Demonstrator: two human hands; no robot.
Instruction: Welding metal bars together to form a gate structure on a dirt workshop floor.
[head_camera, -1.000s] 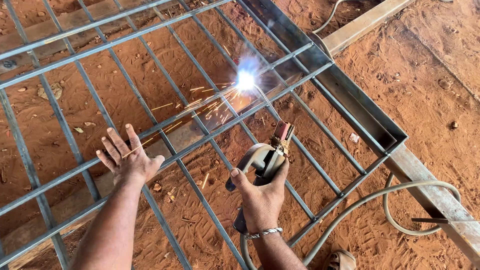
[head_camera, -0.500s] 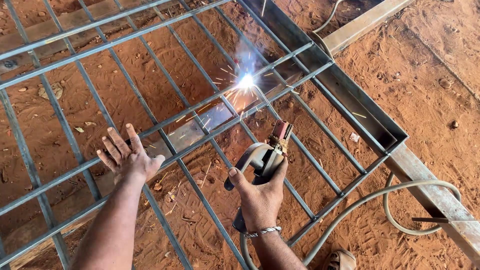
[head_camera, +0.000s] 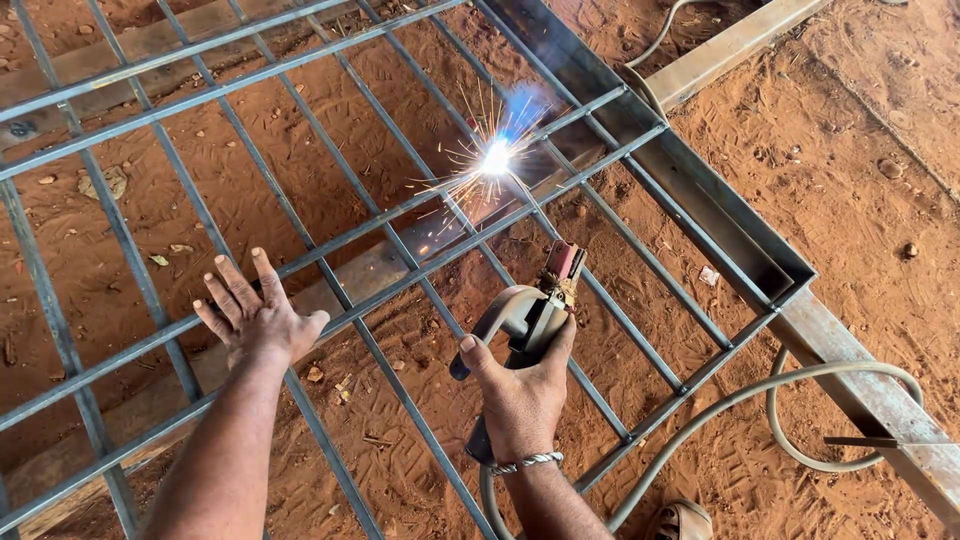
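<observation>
- Head view, far left: the steel grille (head_camera: 150, 180), a frame of thin bars welded in a grid, lies flat over red dirt (head_camera: 860, 170), with dry leaves (head_camera: 105, 182) showing between the bars.
- Your left hand (head_camera: 258, 318) rests palm down on the grille, fingers spread wide apart and gripping nothing; the palm sits on a pair of long cross bars that run up to the right.
- A flat wooden plank (head_camera: 370, 270) lies on the ground beneath those bars, passing under your left hand.
- At centre, the welding arc (head_camera: 496, 158) burns bright white where a bar crosses the paired rails, with sparks and pale smoke around it. A thin electrode rod (head_camera: 530, 205) runs from the arc down to the holder.
- Your right hand (head_camera: 520, 395) is clamped around the electrode holder (head_camera: 530, 310), thumb out to the left, a metal bracelet (head_camera: 525, 462) on the wrist. The holder points up at the arc, above the grille.
- A grey cable (head_camera: 800, 375) loops over the dirt to the right.
- The grille's angle-iron edge (head_camera: 700, 200) ends at a corner resting on a long steel beam (head_camera: 870, 390).
- No containers appear.
</observation>
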